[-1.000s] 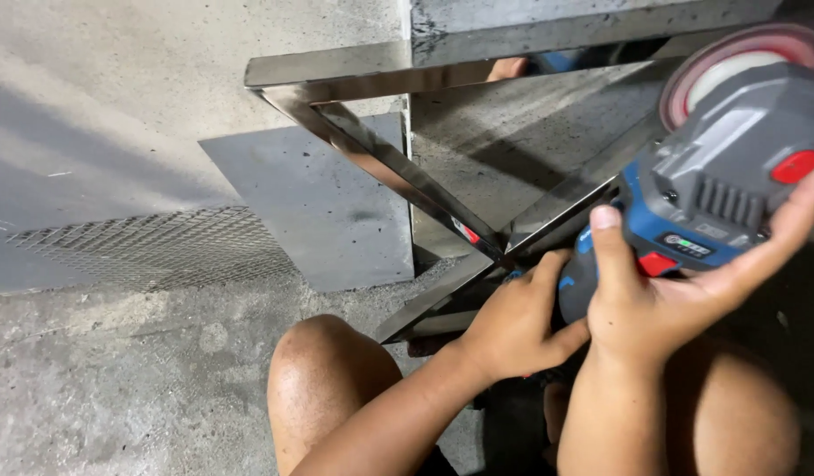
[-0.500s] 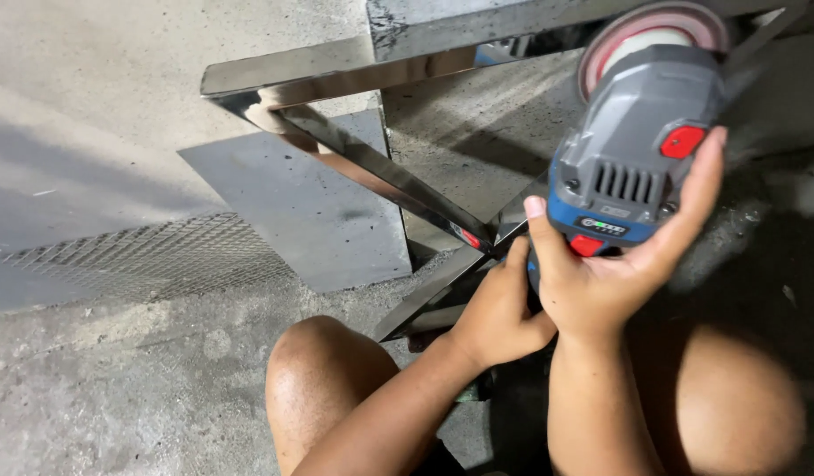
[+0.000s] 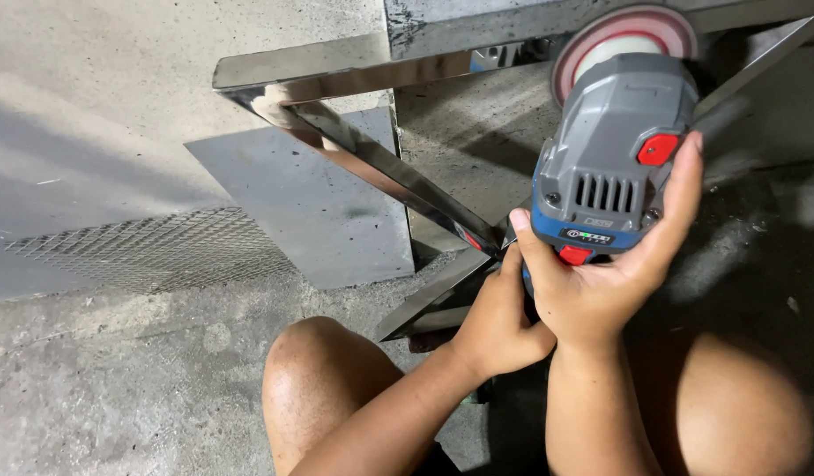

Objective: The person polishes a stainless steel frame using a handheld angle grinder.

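My right hand [image 3: 614,278] grips the rear of a grey and blue angle grinder [image 3: 614,163] that has a red switch. Its round pink-rimmed disc [image 3: 623,40] rests against the top bar of a shiny stainless steel frame [image 3: 380,172]. My left hand [image 3: 495,322] is closed around the lower end of the tool, just under my right hand, beside the spot where the frame's polished bars cross. Both my bare knees show at the bottom of the view.
A flat grey metal sheet [image 3: 310,211] lies on the concrete floor [image 3: 116,379] behind the frame. A piece of expanded metal mesh [image 3: 151,251] lies to the left. Dark grinding dust covers the floor on the right [image 3: 759,238].
The grinder and both hands have shifted left in the view and the disc has moved up against the frame's top bar. The hands keep the same hold.
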